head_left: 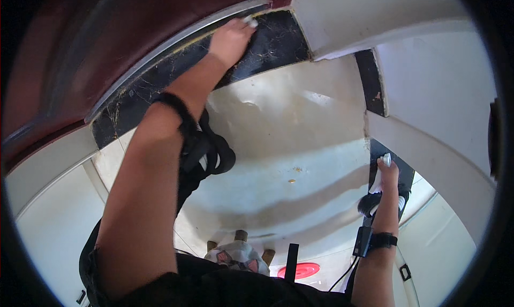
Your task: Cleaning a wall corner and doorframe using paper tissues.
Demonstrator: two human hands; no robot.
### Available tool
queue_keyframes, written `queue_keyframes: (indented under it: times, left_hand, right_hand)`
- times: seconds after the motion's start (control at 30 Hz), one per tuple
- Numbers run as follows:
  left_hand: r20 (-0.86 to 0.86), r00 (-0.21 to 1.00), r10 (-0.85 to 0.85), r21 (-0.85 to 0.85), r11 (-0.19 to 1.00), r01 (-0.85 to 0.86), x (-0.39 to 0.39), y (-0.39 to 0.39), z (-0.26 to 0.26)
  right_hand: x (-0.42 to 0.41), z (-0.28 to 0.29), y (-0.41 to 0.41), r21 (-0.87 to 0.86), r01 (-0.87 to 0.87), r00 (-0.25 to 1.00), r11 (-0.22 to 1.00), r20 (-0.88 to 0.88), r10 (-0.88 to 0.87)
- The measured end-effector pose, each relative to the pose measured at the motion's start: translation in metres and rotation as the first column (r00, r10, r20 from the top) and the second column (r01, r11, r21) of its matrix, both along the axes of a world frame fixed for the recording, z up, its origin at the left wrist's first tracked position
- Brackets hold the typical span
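My left hand (231, 42) reaches far forward to a black marble-patterned strip (277, 42) at the foot of a dark red door (160, 30). White material (251, 22) covers its fingertips by the strip's yellowish far edge; I cannot tell whether it is held or worn. Out to the right, my right hand (388, 174) is low over another black strip (406, 172), beside the white wall. A white tissue or cloth (376, 183) hangs from its fingers, and more white (386, 159) shows at the fingertips.
Brown crumbs (295, 174) lie on the glossy pale floor (281, 118). My black shoes (217, 154) stand at left and right. Near my body are a low stool with a patterned cover (237, 257) and a red lid-like disc (305, 270). A cable (341, 277) runs from the black device (362, 241) on my right wrist.
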State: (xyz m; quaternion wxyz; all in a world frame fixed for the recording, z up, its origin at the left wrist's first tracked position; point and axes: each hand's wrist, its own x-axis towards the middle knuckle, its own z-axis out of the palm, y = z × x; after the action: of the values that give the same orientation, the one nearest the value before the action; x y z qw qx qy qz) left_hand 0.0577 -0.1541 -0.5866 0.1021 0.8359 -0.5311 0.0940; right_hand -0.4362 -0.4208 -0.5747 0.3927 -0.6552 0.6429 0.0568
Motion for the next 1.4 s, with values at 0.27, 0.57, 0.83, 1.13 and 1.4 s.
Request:
queue_keyframes:
  times: [0.27, 0.57, 0.83, 1.13, 1.4]
  left_hand:
    - [-0.043, 0.999, 0.017, -0.077, 0.997, -0.020, -0.008, -0.003, -0.003]
    - [-0.068, 0.871, 0.487, -0.165, 0.855, -0.492, -0.028, -0.016, -0.016]
    - [-0.298, 0.952, -0.069, -0.098, 0.994, 0.041, -0.062, -0.053, -0.010]
    - [-0.211, 0.951, 0.227, -0.262, 0.924, -0.279, -0.046, -0.102, -0.028]
    - [-0.425, 0.903, 0.063, -0.220, 0.960, -0.171, -0.131, -0.079, -0.012]
  right_hand:
    - [0.011, 0.005, 0.008, -0.010, -0.030, 0.992, 1.000, -0.120, 0.028]
    - [0.006, -0.005, 0.004, -0.107, -0.062, 0.997, 0.992, -0.057, 0.056]
    - [-0.018, -0.017, -0.004, -0.042, 0.030, 0.999, 0.999, -0.036, -0.032]
    - [-0.015, -0.018, 0.001, -0.041, 0.032, 0.998, 0.999, 0.056, -0.029]
    - [0.005, -0.001, 0.004, -0.061, 0.063, 0.995, 0.996, -0.067, -0.067]
